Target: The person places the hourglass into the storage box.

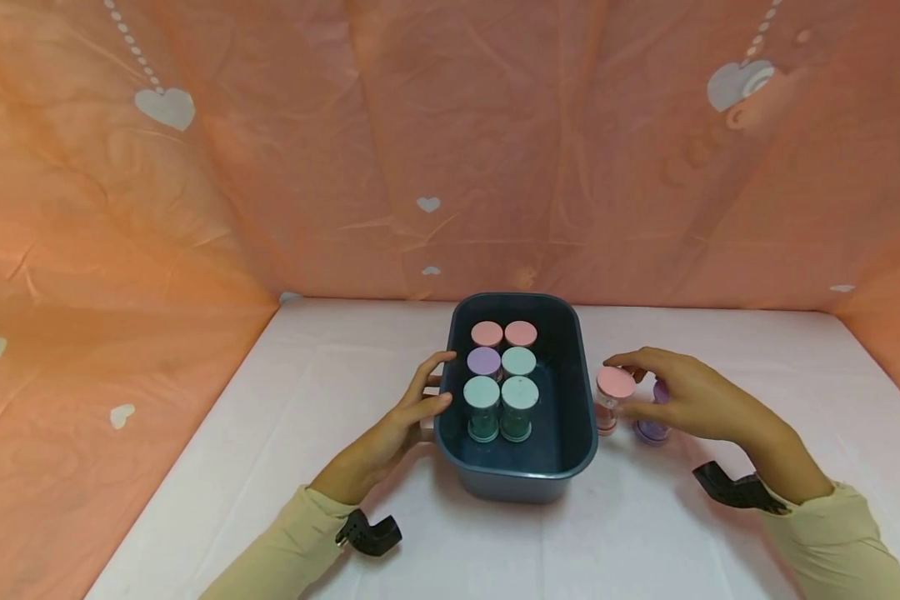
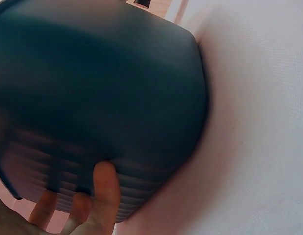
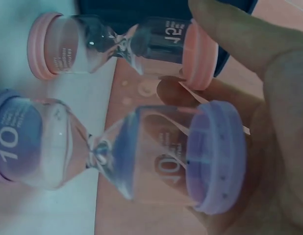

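Note:
A dark blue bin (image 1: pixel 521 492) stands on the table with hourglasses inside: two pink-capped (image 1: pixel 487 333), one purple-capped (image 1: pixel 483 362) and three mint-capped (image 1: pixel 482 392). My left hand (image 1: pixel 393 425) rests against the bin's left side, fingers fairly straight on the ribbed outer wall (image 2: pixel 141 181). To the right of the bin, my right hand (image 1: pixel 693 396) pinches a pink hourglass (image 3: pixel 200 56) by its top cap between thumb and finger. That hourglass is upright beside the bin. A purple hourglass (image 3: pixel 217 156) marked 10 stands close by, partly hidden under the right hand in the head view.
White cloth (image 1: pixel 285 433) covers the table. Orange sheeting (image 1: pixel 495 167) with pale hearts hangs behind and along both sides. Inside the bin, bare floor (image 1: pixel 558 400) shows to the right of the hourglasses. A black wrist camera (image 1: pixel 371 533) sits on each forearm.

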Motion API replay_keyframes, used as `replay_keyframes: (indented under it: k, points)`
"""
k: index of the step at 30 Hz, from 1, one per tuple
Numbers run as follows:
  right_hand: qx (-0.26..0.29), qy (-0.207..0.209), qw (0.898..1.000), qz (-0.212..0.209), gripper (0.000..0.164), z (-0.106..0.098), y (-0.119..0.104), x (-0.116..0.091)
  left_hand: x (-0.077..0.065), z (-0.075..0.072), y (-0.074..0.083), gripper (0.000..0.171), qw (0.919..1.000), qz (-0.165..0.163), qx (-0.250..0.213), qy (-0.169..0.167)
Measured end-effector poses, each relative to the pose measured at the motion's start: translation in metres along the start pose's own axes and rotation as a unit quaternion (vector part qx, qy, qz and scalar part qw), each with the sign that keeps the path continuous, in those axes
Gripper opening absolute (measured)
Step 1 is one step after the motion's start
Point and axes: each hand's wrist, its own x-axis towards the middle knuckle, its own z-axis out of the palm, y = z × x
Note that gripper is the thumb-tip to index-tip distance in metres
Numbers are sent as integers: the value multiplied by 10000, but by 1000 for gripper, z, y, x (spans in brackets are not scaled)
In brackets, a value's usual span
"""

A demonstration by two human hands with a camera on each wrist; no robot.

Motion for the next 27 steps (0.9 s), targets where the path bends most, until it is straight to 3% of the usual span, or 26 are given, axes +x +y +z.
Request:
replay_keyframes:
  k: [13, 27]
  points:
    - [-208, 23, 9997, 159, 45, 7, 1, 3, -2, 1, 1, 60, 10000, 27, -5, 29]
    - [-75, -81, 9991, 414, 42, 7, -1, 4, 0, 1, 0, 60, 10000, 41, 59, 32]
